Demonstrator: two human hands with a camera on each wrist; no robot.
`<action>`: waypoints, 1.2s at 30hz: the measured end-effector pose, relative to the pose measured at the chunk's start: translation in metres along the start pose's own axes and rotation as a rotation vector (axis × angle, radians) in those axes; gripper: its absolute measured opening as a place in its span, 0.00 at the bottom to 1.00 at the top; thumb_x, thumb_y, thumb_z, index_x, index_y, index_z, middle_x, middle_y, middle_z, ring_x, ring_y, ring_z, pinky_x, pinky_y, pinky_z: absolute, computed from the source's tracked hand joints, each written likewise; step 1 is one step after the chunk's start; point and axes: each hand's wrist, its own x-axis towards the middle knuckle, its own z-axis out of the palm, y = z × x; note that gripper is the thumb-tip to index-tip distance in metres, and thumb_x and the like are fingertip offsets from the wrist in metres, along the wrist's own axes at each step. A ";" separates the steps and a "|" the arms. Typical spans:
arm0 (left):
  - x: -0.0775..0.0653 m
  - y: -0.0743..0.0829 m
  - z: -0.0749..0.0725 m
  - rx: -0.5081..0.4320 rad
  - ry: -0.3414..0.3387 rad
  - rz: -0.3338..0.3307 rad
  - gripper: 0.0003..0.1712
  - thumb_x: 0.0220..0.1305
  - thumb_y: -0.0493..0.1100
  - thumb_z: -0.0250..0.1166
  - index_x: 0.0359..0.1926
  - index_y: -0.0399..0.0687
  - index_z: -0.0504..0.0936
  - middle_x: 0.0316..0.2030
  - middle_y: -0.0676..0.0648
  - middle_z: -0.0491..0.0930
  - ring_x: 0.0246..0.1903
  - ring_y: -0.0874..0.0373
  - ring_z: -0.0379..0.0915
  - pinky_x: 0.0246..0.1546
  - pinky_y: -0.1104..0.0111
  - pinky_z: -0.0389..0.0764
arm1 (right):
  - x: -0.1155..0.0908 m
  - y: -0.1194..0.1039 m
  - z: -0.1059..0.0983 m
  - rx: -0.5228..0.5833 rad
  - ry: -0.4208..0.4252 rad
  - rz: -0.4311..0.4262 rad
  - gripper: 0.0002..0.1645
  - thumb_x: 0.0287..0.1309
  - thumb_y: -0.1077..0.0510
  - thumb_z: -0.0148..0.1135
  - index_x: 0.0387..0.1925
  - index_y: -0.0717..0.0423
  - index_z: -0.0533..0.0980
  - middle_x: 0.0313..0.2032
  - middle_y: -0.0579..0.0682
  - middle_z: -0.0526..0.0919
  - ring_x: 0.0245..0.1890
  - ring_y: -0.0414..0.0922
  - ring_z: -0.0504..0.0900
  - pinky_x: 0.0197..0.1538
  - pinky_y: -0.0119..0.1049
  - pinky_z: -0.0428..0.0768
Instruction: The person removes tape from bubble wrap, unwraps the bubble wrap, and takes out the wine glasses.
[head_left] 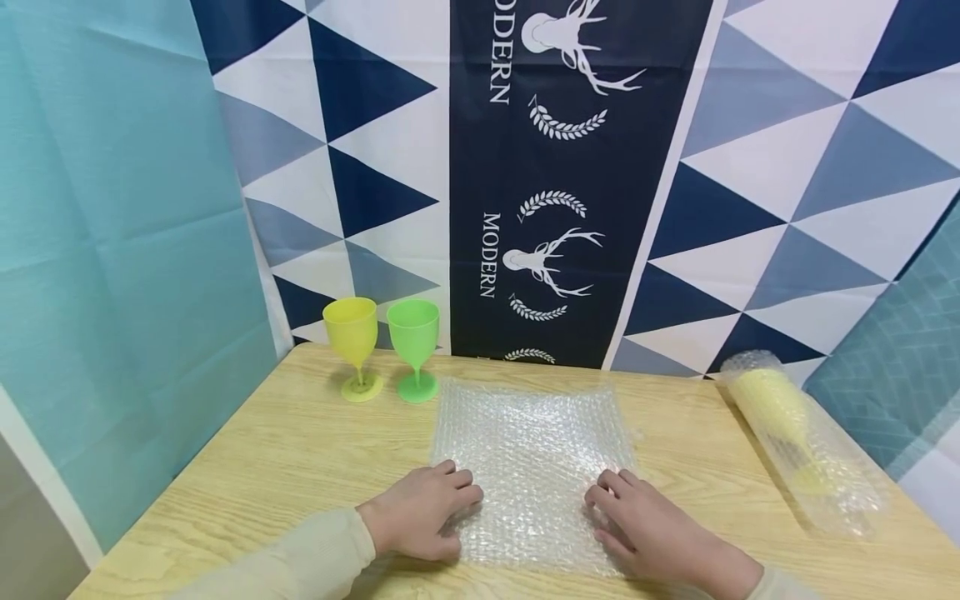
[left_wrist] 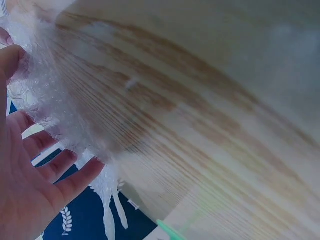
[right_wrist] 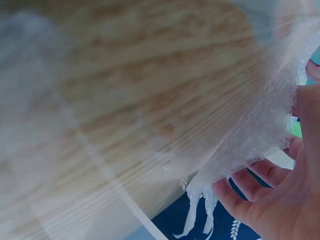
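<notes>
A clear sheet of bubble wrap (head_left: 536,467) lies flat on the wooden table (head_left: 315,467) in the head view. My left hand (head_left: 422,512) touches its left edge, and my right hand (head_left: 647,525) rests at the right edge. In the left wrist view the left hand (left_wrist: 30,175) has its fingers spread and loosely bent against the bubble wrap (left_wrist: 45,95). Much the same shows in the right wrist view, where the right hand (right_wrist: 280,200) has loose fingers along the bubble wrap (right_wrist: 265,130). Neither hand visibly grips it.
Beyond the sheet, a yellow goblet (head_left: 351,333) and a green goblet (head_left: 414,333) stand upright near the back edge. At the right lies a yellow goblet wrapped in bubble wrap (head_left: 795,433). A patterned curtain (head_left: 390,183) hangs behind the table.
</notes>
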 end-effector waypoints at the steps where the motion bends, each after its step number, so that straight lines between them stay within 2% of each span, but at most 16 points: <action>1: 0.000 0.000 0.000 -0.004 -0.003 -0.002 0.22 0.46 0.52 0.64 0.46 0.57 0.76 0.30 0.61 0.68 0.30 0.67 0.57 0.29 0.79 0.61 | 0.000 0.000 0.000 -0.006 0.002 -0.004 0.12 0.59 0.49 0.61 0.45 0.42 0.74 0.41 0.37 0.74 0.38 0.34 0.69 0.41 0.35 0.76; 6: 0.000 0.000 -0.001 -0.006 -0.014 -0.011 0.22 0.47 0.52 0.63 0.46 0.57 0.76 0.30 0.61 0.68 0.30 0.67 0.57 0.29 0.79 0.61 | 0.000 0.000 0.000 -0.027 0.028 -0.052 0.10 0.58 0.51 0.63 0.42 0.42 0.74 0.39 0.37 0.74 0.36 0.33 0.69 0.38 0.34 0.76; 9: 0.001 0.001 -0.002 0.008 -0.017 -0.013 0.20 0.46 0.52 0.63 0.44 0.57 0.75 0.29 0.60 0.67 0.29 0.67 0.56 0.29 0.79 0.60 | -0.002 0.001 -0.001 -0.015 0.004 -0.050 0.08 0.60 0.51 0.61 0.42 0.40 0.75 0.40 0.36 0.75 0.36 0.32 0.69 0.39 0.34 0.77; 18: 0.000 0.004 -0.005 0.010 -0.031 -0.027 0.21 0.46 0.51 0.64 0.45 0.57 0.76 0.30 0.60 0.68 0.29 0.67 0.56 0.29 0.79 0.60 | -0.009 0.002 -0.012 0.059 -0.158 0.009 0.07 0.63 0.47 0.58 0.43 0.37 0.74 0.40 0.34 0.74 0.35 0.31 0.68 0.39 0.34 0.78; 22: 0.000 0.003 -0.004 0.006 -0.027 -0.025 0.22 0.46 0.51 0.64 0.45 0.57 0.76 0.30 0.60 0.68 0.29 0.67 0.57 0.29 0.79 0.60 | -0.015 0.004 -0.018 0.071 -0.189 0.020 0.09 0.62 0.47 0.59 0.44 0.37 0.75 0.39 0.33 0.74 0.35 0.30 0.68 0.39 0.32 0.78; 30: 0.000 0.003 -0.003 0.005 -0.009 -0.013 0.22 0.45 0.52 0.65 0.44 0.58 0.76 0.30 0.60 0.68 0.29 0.67 0.57 0.28 0.80 0.60 | -0.029 0.012 -0.024 0.034 -0.095 -0.052 0.10 0.58 0.49 0.63 0.43 0.39 0.76 0.37 0.32 0.73 0.34 0.29 0.66 0.34 0.28 0.75; 36: 0.001 0.004 -0.004 0.008 -0.023 -0.032 0.21 0.45 0.51 0.65 0.44 0.58 0.76 0.29 0.60 0.67 0.29 0.67 0.56 0.28 0.79 0.59 | -0.036 0.021 -0.032 0.068 -0.130 0.031 0.12 0.58 0.44 0.63 0.44 0.37 0.75 0.40 0.33 0.74 0.36 0.29 0.69 0.37 0.29 0.78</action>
